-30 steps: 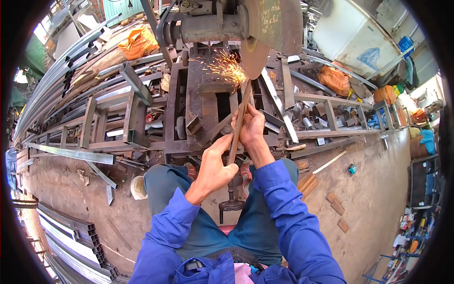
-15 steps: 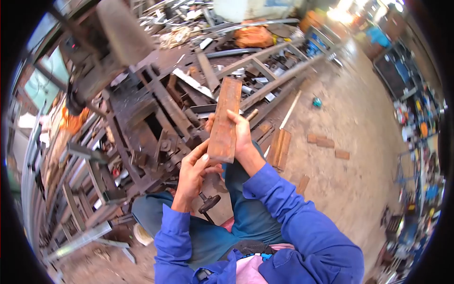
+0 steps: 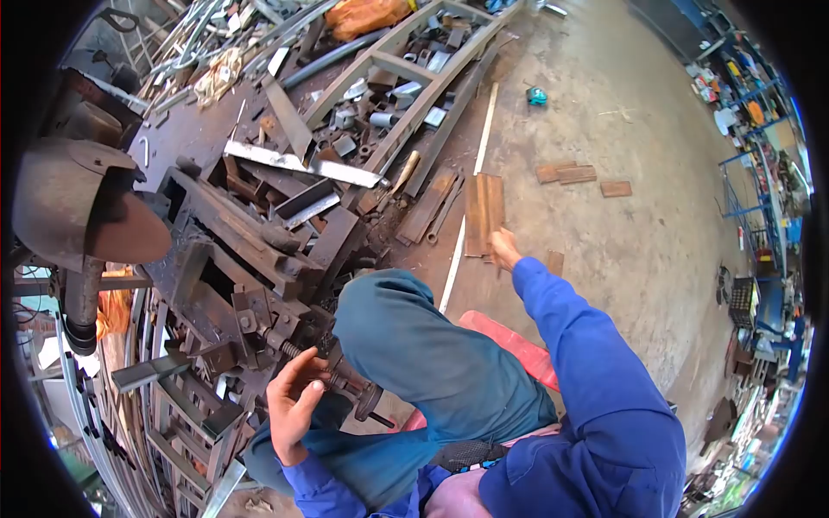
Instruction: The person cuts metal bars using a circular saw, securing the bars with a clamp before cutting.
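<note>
My right hand (image 3: 503, 249) is stretched out to the floor, its fingers closed at the lower right corner of a rust-brown flat plate (image 3: 492, 203). This plate lies lengthwise against another brown piece, close to a long pale strip (image 3: 484, 129). My left hand (image 3: 296, 401) is raised near my knee with nothing in it, fingers apart. Just beyond its fingertips is the threaded screw of a dark, rusty vise (image 3: 268, 319), whose handle end (image 3: 370, 399) points down toward my leg.
Several small brown pieces (image 3: 577, 174) lie on the concrete floor to the right. A wrench (image 3: 445, 211) rests beside another brown bar (image 3: 427, 205). Metal offcuts fill a ladder-like steel frame (image 3: 406, 73) ahead. A rusty machine head (image 3: 95, 207) juts in at left; crowded shelving (image 3: 760, 198) lines the right.
Both hands held a brown plate up in front of me; now they are apart. My right hand has gone out to the floor pieces, my left toward the vise. The view has turned right.
</note>
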Tool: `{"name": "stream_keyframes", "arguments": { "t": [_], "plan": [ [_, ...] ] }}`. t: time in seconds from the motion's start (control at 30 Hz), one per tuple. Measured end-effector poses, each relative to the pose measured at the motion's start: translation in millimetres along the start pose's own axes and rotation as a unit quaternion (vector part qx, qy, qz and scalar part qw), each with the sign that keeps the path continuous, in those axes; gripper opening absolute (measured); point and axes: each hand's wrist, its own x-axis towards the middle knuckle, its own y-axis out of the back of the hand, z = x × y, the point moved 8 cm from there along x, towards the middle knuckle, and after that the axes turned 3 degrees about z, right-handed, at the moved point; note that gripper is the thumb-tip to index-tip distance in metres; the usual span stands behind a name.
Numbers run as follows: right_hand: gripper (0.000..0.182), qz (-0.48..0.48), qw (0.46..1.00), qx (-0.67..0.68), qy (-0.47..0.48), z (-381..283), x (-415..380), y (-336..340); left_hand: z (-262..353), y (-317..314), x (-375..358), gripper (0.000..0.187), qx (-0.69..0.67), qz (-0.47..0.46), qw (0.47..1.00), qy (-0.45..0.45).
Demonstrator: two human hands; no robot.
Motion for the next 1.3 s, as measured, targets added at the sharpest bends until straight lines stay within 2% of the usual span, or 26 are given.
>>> {"name": "stream_keyframes", "arguments": {
  "t": [0.07,0.1,0.17,0.2,0.23,0.3,0.37,0.43,0.5,0.57,0.6,0.67,0.7,0.77,0.8,0.9,0.93,1.03,1.07,1.1,1.17,1.2,1.27,1.3],
  "plan": [
    [0.051,0.066,0.993,-0.087,0.052,35,40,20,-14,5,6,0.051,0.013,0.003,1.0,0.013],
    [0.051,0.057,0.993,-0.09,0.047,22,27,14,-19,3,10,0.05,0.008,-0.001,0.999,0.036],
    [0.058,0.141,0.968,-0.193,0.074,-31,-20,28,-26,0,19,0.049,0.008,-0.007,0.998,0.065],
    [0.064,0.171,0.941,-0.263,0.125,-28,1,19,-29,-1,23,0.05,-0.002,-0.003,0.997,0.074],
    [0.064,0.17,0.943,-0.261,0.119,-14,23,13,-32,-3,26,0.05,-0.013,0.0,0.997,0.082],
    [0.06,0.141,0.865,-0.453,0.164,-36,20,-21,-35,-6,33,0.05,-0.018,-0.001,0.996,0.091],
    [0.057,-0.009,0.92,-0.359,0.157,-51,28,-69,-38,-11,38,0.05,-0.014,0.005,0.994,0.11],
    [0.053,0.018,0.918,-0.324,0.229,-55,41,-115,-47,-10,41,0.05,-0.006,0.009,0.991,0.132],
    [0.057,-0.03,0.942,-0.294,0.159,-49,69,-162,-59,-7,42,0.05,0.011,0.025,0.988,0.15],
    [0.079,0.01,0.964,-0.254,0.081,-45,86,-190,-58,-11,47,0.049,0.006,0.035,0.988,0.152],
    [0.079,0.01,0.966,-0.25,0.072,-45,87,-206,-63,-8,49,0.049,0.009,0.032,0.988,0.151],
    [0.107,0.138,0.948,-0.284,0.031,-50,89,-209,-69,-1,53,0.052,0.011,0.038,0.986,0.162],
    [0.107,0.139,0.948,-0.284,0.023,-50,91,-215,-71,2,56,0.052,0.014,0.034,0.985,0.167],
    [0.12,0.164,0.944,-0.284,0.018,-55,92,-214,-74,12,56,0.053,-0.03,0.072,0.983,0.164],
    [0.122,0.141,0.948,-0.287,0.005,-59,90,-213,-75,14,58,0.053,-0.029,0.068,0.986,0.152],
    [0.125,0.122,0.95,-0.286,-0.008,-59,99,-211,-75,13,56,0.053,-0.034,0.075,0.984,0.159],
    [0.128,0.127,0.958,-0.252,-0.044,-50,109,-211,-73,10,58,0.052,-0.047,0.066,0.985,0.155],
    [0.13,0.143,0.958,-0.24,-0.065,-57,99,-214,-72,9,55,0.051,-0.044,0.071,0.984,0.156],
    [0.131,0.137,0.954,-0.257,-0.072,-60,96,-215,-71,7,54,0.055,-0.056,0.081,0.982,0.16],
    [0.133,0.139,0.954,-0.262,-0.049,-56,101,-215,-69,7,56,0.05,-0.056,0.07,0.987,0.132],
    [0.134,0.127,0.955,-0.259,-0.068,-47,108,-213,-71,9,53,0.056,-0.052,0.087,0.982,0.157],
    [0.134,0.124,0.954,-0.264,-0.067,-49,106,-215,-71,9,55,0.052,-0.07,0.074,0.984,0.144],
    [0.108,0.181,0.945,-0.27,-0.043,-55,97,-207,-69,12,57,0.05,-0.075,0.062,0.986,0.137],
    [0.108,0.177,0.944,-0.276,-0.042,-45,102,-203,-70,13,56,0.05,-0.078,0.066,0.984,0.147]
  ]
}}
